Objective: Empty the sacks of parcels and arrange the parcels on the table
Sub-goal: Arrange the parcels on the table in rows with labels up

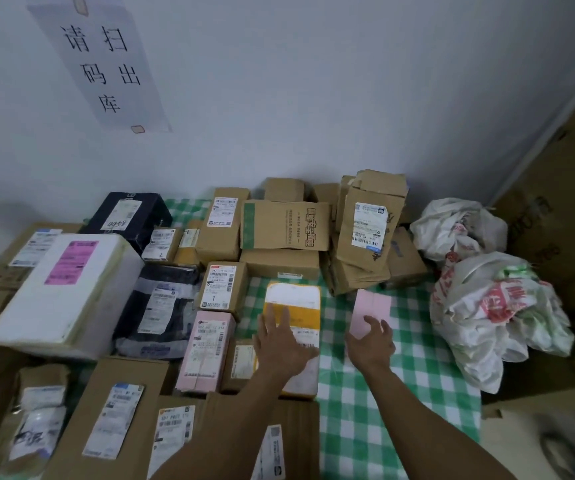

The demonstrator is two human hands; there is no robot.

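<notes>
The pink parcel (373, 301) lies on the worktop (365, 410) just ahead of the nearer right hand (372, 341), its long axis pointing away, loosely spread fingers on its near end; the left hand (284, 341) lies flat on the yellow parcel (293, 299).

Bare left grip (284, 341) (right grip (372, 342) likewise)

Left hand (280, 341) partly covers yellow parcel (308, 311); right hand (370, 339) grip on pink parcel (374, 304) unclear; labels (217, 287) unreadable.
</notes>
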